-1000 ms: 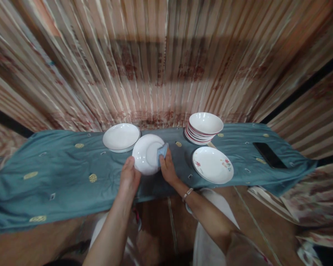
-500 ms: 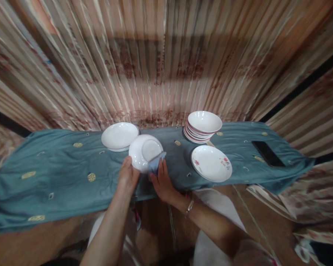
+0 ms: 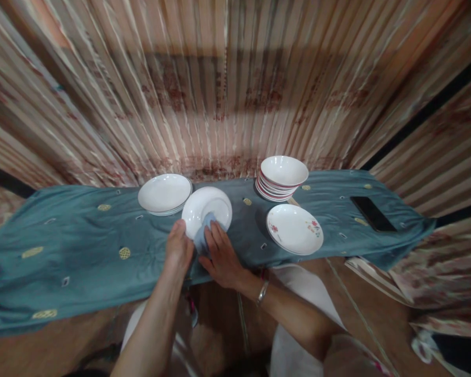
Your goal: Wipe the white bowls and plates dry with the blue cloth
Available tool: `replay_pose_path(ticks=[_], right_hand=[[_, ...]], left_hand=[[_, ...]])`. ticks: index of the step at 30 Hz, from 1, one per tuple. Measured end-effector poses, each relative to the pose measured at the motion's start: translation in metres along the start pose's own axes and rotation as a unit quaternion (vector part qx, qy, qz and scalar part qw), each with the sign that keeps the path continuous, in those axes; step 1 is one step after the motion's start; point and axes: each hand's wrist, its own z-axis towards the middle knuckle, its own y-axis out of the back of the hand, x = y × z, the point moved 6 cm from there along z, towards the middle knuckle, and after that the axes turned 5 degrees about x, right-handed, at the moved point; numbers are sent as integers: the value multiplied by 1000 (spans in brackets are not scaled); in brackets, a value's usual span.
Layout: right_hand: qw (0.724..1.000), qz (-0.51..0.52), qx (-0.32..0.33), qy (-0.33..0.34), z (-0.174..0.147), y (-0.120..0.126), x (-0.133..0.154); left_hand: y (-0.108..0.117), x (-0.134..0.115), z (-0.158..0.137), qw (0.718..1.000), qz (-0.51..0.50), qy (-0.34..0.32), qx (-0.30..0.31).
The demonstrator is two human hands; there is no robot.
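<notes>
My left hand grips the lower left rim of a white plate, thumb near its edge. The plate is tilted above the table, and its underside with the raised foot ring faces me. My right hand is closed on a light blue cloth and presses it against the lower middle of that underside. Just behind and left of my left hand lies a small stack of white plates. To the right of my right hand rests a plate with red flowers.
A stack of white bowls with red rims stands at the back right. Farther right lies a black phone. All of it sits on a narrow table with a teal cloth, and a pleated curtain hangs close behind.
My right hand has moved the cloth left and inward from the plate's right edge, its fingers now bent over it. The plate has turned slightly in my left hand, and the view has shifted a little.
</notes>
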Motion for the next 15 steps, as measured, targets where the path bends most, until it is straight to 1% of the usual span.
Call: replay_pose_path(ticks=[3, 8, 11, 15], right_hand=[[1000, -10, -2, 2, 10, 5, -4], [999, -31, -30, -5, 21, 14, -11], [998, -43, -44, -22, 25, 17, -16], [996, -59, -55, -47, 29, 19, -25]], left_hand=[[-3, -1, -3, 1000, 14, 5, 20], [-10, -2, -10, 998, 29, 7, 54], [-13, -2, -11, 998, 18, -2, 62], [-13, 0, -10, 998, 9, 4, 68]])
